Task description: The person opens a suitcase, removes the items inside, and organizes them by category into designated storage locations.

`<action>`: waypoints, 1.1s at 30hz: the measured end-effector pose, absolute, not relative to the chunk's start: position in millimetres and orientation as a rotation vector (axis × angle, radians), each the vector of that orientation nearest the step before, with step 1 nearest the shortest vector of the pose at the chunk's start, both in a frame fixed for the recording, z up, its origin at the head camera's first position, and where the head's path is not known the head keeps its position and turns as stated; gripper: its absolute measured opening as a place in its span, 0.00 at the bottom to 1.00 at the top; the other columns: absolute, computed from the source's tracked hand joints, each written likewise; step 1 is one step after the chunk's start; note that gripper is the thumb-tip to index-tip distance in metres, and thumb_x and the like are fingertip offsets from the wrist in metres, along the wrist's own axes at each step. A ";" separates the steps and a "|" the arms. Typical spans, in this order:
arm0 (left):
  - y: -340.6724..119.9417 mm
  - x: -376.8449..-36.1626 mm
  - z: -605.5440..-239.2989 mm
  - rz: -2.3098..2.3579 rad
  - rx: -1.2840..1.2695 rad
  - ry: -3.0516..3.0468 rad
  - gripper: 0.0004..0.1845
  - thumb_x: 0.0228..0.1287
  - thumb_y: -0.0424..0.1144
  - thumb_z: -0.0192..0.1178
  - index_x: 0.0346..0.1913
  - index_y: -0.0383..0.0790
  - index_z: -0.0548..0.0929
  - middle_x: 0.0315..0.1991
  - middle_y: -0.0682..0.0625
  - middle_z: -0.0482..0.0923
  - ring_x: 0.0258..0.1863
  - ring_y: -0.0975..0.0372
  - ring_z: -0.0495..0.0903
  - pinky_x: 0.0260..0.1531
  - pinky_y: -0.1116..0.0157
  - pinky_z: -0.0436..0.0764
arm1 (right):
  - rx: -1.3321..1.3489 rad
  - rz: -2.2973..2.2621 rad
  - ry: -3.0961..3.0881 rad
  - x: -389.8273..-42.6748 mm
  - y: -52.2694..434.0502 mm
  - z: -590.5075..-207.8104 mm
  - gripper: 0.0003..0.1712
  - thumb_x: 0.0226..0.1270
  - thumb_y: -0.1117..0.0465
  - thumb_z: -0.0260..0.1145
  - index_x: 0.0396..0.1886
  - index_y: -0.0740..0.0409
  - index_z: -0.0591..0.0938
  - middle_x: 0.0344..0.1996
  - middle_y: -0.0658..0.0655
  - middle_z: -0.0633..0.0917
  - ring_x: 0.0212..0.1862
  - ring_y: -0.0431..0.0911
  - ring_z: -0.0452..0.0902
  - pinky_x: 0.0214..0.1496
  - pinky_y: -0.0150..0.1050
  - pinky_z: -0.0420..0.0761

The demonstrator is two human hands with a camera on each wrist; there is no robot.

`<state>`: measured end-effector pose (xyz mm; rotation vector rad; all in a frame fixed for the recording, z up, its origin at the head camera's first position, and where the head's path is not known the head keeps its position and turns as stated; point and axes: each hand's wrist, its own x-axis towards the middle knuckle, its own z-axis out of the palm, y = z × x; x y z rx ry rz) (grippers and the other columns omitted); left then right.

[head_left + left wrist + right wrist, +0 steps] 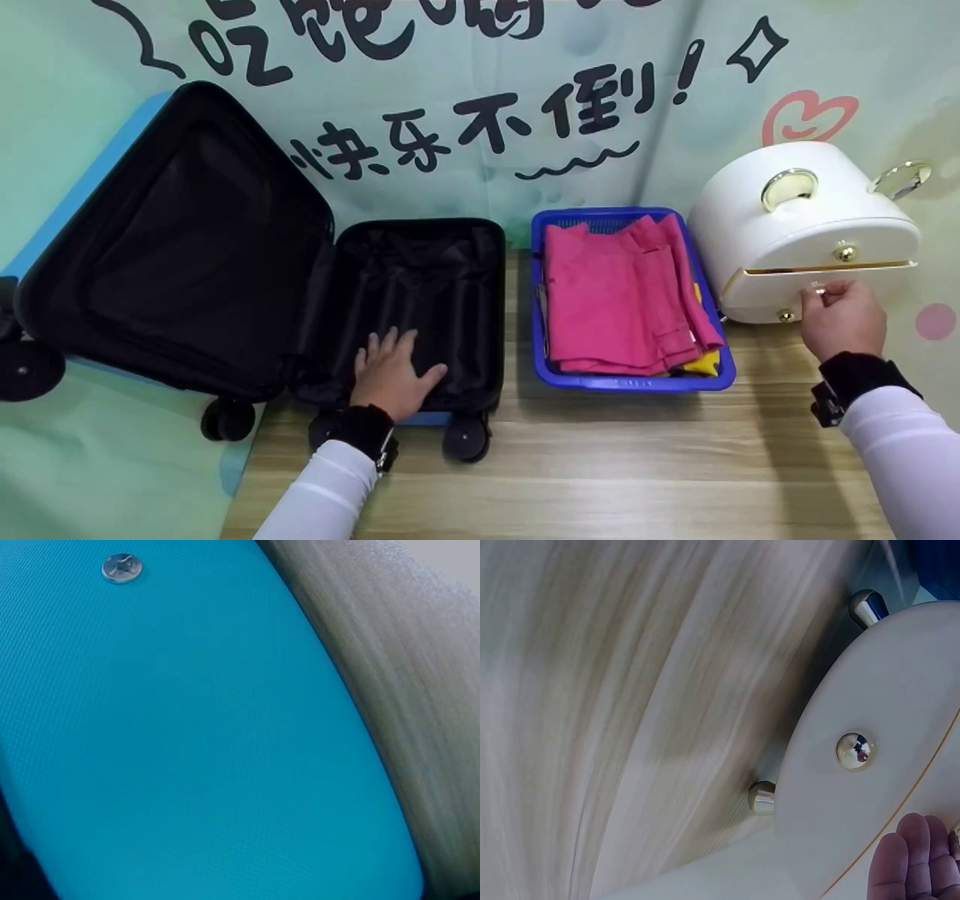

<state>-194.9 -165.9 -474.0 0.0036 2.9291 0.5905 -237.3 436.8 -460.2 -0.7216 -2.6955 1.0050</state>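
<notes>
A small blue suitcase lies open, its black-lined lid (180,240) leaning against the wall and its black-lined base (427,270) on the table. My left hand (391,367) rests flat on the base lining, fingers spread. The left wrist view shows only the suitcase's blue shell (187,735) with a metal rivet (121,568). My right hand (823,296) pinches the small gold knob (817,289) on the lower drawer of a white jewellery box (802,225). In the right wrist view my fingertips (907,855) lie on the box front (870,690) beside a gold stud (855,750).
A blue plastic basket (630,382) between suitcase and box holds folded pink cloth (615,300) with a yellow piece (705,365) beneath. The wooden table (600,465) stretches bare toward me. A printed backdrop stands right behind everything. The box stands on gold feet (762,797).
</notes>
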 end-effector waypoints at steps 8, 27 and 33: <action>-165.4 -194.0 -472.8 0.570 0.001 2.930 0.47 0.73 0.67 0.58 0.83 0.42 0.61 0.84 0.34 0.52 0.84 0.34 0.44 0.81 0.35 0.45 | -0.729 1.010 -2.693 -242.3 437.4 -457.4 0.22 0.78 0.45 0.59 0.50 0.62 0.75 0.45 0.59 0.81 0.43 0.50 0.75 0.43 0.39 0.71; -165.7 -193.4 -474.1 0.582 -0.001 2.947 0.46 0.72 0.67 0.59 0.82 0.42 0.62 0.84 0.34 0.54 0.84 0.34 0.45 0.80 0.34 0.46 | -0.708 1.003 -2.700 -248.9 434.9 -455.6 0.21 0.76 0.46 0.60 0.46 0.61 0.76 0.39 0.55 0.83 0.46 0.56 0.77 0.42 0.42 0.71; -165.4 -193.5 -473.4 0.579 -0.003 2.951 0.46 0.72 0.66 0.59 0.82 0.42 0.62 0.84 0.34 0.53 0.84 0.34 0.45 0.80 0.34 0.46 | -0.687 0.960 -2.470 -247.5 424.5 -451.1 0.43 0.69 0.47 0.71 0.71 0.69 0.65 0.67 0.71 0.69 0.67 0.66 0.68 0.73 0.55 0.70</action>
